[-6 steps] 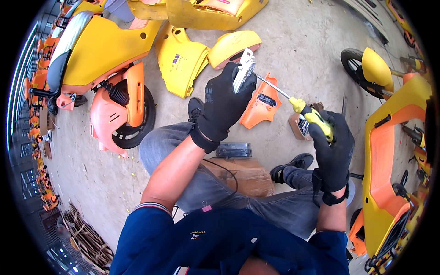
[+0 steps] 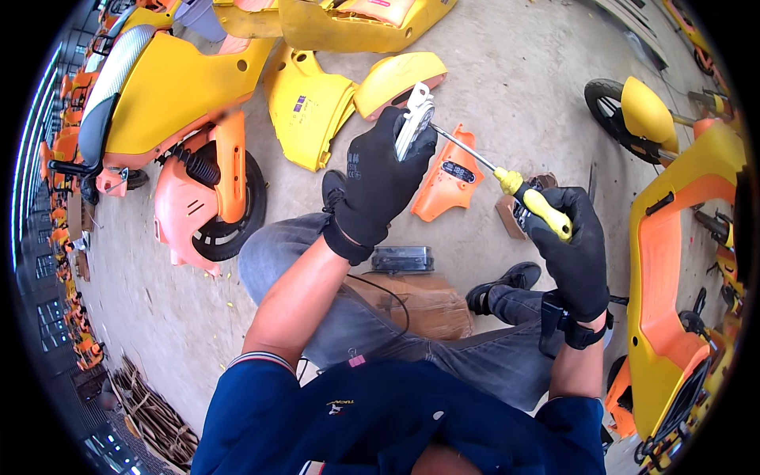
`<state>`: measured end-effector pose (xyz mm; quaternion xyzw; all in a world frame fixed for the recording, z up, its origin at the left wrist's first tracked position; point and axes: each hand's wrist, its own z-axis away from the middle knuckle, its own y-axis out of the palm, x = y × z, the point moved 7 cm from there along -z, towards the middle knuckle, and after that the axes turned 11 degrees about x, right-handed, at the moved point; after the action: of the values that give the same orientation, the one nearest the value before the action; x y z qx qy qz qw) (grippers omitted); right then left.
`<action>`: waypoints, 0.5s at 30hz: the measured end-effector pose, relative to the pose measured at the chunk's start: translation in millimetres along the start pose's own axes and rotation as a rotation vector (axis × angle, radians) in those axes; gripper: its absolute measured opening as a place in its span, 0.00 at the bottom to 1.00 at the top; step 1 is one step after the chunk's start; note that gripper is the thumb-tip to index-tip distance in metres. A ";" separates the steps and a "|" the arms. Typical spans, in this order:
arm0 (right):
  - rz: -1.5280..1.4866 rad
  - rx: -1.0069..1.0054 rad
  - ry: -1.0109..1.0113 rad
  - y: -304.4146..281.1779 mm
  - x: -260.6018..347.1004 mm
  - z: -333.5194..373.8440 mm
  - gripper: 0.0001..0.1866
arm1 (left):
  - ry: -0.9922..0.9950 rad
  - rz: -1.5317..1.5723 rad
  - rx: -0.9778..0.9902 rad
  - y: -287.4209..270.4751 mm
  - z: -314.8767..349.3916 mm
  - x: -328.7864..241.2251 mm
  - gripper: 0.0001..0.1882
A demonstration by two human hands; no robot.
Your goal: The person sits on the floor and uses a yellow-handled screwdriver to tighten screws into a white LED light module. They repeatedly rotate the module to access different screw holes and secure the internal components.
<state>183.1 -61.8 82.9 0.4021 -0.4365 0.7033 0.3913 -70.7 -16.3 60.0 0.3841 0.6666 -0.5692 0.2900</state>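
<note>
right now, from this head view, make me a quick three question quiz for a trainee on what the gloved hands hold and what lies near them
1. True or false: the orange panel with the dark oval display lies on the floor.
2. Fill the gap: the left hand grips a ____ part.
3. What does the right hand hold? (a) a hammer (b) a yellow-handled screwdriver (c) pliers

Key: 1 true; 2 white; 3 b

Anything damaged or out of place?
Mildly odd: the orange panel and marked yellow panel lie loose on the floor rather than mounted. No clear spill or damage; the screwdriver and white part are in hand.
</note>
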 end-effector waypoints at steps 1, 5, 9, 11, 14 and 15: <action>0.029 0.004 -0.004 0.2 0.6 0.3 0.11 | 0.004 -0.013 0.001 0.1 -0.6 -1.6 0.10; 0.579 -0.213 -0.436 0.6 18.2 5.3 0.14 | 0.052 -0.038 -0.033 -1.5 0.3 -5.9 0.11; 0.748 -0.215 -0.445 8.5 21.7 11.7 0.15 | 0.089 -0.064 -0.073 -2.9 5.4 -0.4 0.12; 0.750 -0.279 -0.532 7.9 18.4 12.9 0.12 | 0.192 -0.196 -0.088 1.6 6.4 -7.3 0.13; 0.478 -0.124 -0.451 5.5 9.0 3.3 0.09 | 0.267 -0.269 -0.080 4.2 8.9 -6.0 0.19; 0.372 -0.034 -0.381 5.1 -8.7 -3.7 0.10 | 0.322 -0.248 -0.101 1.4 12.7 -2.7 0.21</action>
<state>180.9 -61.7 72.3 0.4334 -0.5806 0.6673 0.1725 -68.7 -29.1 59.1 0.3698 0.7743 -0.4977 0.1263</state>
